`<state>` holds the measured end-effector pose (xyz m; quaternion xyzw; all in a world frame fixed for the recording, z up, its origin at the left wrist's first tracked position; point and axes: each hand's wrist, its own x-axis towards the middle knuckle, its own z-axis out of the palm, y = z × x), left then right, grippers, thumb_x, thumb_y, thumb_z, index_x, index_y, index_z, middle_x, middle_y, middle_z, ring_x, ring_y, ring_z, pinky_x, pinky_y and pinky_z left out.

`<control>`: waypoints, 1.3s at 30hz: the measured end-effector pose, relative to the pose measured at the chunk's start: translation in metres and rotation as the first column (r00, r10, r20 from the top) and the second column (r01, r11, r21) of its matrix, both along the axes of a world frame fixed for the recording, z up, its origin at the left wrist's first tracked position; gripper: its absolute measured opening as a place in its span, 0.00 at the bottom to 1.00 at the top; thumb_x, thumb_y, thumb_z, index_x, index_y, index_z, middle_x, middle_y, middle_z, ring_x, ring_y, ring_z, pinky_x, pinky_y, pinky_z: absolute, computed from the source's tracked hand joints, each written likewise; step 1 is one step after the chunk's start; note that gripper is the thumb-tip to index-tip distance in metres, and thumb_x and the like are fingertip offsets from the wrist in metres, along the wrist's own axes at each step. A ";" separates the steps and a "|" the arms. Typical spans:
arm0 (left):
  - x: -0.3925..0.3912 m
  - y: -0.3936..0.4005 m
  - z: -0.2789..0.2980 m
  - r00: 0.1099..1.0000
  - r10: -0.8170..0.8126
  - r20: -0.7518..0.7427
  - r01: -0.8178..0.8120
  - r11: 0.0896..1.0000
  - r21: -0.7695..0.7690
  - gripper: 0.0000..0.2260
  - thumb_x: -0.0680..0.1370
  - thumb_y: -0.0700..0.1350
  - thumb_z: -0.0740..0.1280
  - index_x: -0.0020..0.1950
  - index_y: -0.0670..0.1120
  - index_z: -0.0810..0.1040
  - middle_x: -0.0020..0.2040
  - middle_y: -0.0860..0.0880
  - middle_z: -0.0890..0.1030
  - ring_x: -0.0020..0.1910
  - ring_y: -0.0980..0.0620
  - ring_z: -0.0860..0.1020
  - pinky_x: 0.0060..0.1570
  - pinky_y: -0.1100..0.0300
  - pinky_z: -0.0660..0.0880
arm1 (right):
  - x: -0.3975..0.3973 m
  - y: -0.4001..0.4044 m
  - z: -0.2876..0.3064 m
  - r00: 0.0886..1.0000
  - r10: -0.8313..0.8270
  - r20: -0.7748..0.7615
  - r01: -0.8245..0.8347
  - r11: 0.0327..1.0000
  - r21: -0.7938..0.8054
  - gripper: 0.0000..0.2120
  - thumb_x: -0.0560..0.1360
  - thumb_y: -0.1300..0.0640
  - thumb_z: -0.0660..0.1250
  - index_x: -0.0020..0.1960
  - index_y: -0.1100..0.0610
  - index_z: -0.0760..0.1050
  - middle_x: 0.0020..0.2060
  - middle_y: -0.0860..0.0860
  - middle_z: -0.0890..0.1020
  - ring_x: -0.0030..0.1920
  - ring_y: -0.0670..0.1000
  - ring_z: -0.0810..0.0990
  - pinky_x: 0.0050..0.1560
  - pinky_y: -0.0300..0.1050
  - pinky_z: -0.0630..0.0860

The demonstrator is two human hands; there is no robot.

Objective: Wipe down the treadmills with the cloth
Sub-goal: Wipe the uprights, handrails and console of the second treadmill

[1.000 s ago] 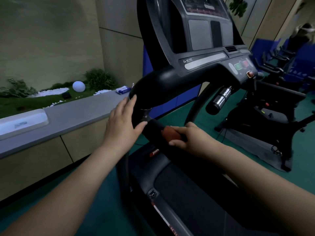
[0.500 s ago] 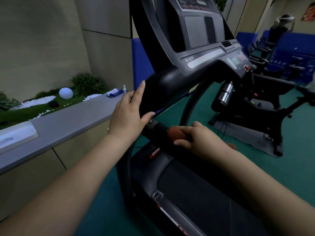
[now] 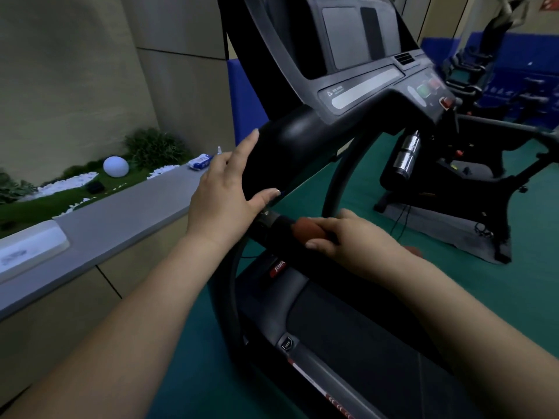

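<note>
The left hand [image 3: 225,189] lies flat against the outer side of the treadmill's [image 3: 348,95] thick black handlebar [image 3: 290,140], fingers straight and pointing up along it, thumb spread across the lower front of the bar; the forearm reaches up to it from the lower left corner. The right hand [image 3: 360,240] comes in from the lower right with its wrist bent, fingers curled down over an orange-brown cloth [image 3: 308,229] and pressing it onto the thinner black side rail [image 3: 272,225] just below the handlebar. The cloth shows only as a small rounded wad ahead of the knuckles, with a bit of the same colour peeping out behind the wrist; most of it is hidden under the hand. The handlebar is glossy black and curves up to a grey console [image 3: 363,86] with a green and a red button [image 3: 423,90] at its right end. Below the handlebar runs the dark belt [image 3: 363,337] with grey side trim. To the left of the handlebar a grey ledge [image 3: 121,207] carries a blue-and-white wipes packet [image 3: 199,161] and a white globe lamp [image 3: 116,166] among plants. Right of the handlebar stand exercise bikes [image 3: 472,164] on the green floor [image 3: 514,282].
</note>
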<state>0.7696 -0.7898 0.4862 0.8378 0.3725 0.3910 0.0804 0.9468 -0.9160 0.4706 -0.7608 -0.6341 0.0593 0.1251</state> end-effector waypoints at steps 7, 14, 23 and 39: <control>0.002 -0.002 -0.005 0.999 0.034 0.024 -0.034 0.999 0.015 0.38 0.72 0.58 0.70 0.75 0.64 0.51 0.65 0.47 0.69 0.62 0.43 0.71 0.51 0.51 0.71 | -0.006 0.016 0.002 0.999 0.020 -0.029 -0.019 0.999 0.031 0.25 0.76 0.35 0.55 0.71 0.43 0.66 0.49 0.49 0.70 0.52 0.55 0.76 0.49 0.46 0.71; -0.003 0.003 -0.005 1.000 0.019 -0.011 -0.019 0.999 0.047 0.37 0.72 0.59 0.69 0.76 0.60 0.53 0.63 0.45 0.69 0.61 0.41 0.69 0.52 0.50 0.70 | -0.011 0.002 0.005 0.995 -0.058 0.081 0.061 0.998 -0.035 0.26 0.76 0.36 0.58 0.72 0.40 0.63 0.52 0.52 0.70 0.56 0.59 0.75 0.54 0.50 0.72; -0.005 0.015 -0.011 0.993 -0.107 0.043 0.105 0.994 0.044 0.36 0.73 0.59 0.67 0.77 0.57 0.54 0.62 0.44 0.67 0.59 0.44 0.67 0.60 0.53 0.68 | -0.033 0.034 -0.007 0.960 -0.197 0.199 0.165 0.972 0.168 0.27 0.76 0.32 0.49 0.69 0.42 0.68 0.53 0.55 0.73 0.56 0.60 0.73 0.51 0.51 0.70; -0.008 0.030 -0.015 0.983 -0.185 0.016 0.183 0.978 0.096 0.37 0.71 0.61 0.66 0.77 0.58 0.53 0.61 0.42 0.67 0.58 0.43 0.69 0.50 0.52 0.72 | -0.064 0.041 -0.018 0.886 -0.270 0.377 0.170 0.946 0.277 0.23 0.76 0.36 0.57 0.68 0.41 0.69 0.49 0.50 0.80 0.48 0.58 0.79 0.41 0.48 0.70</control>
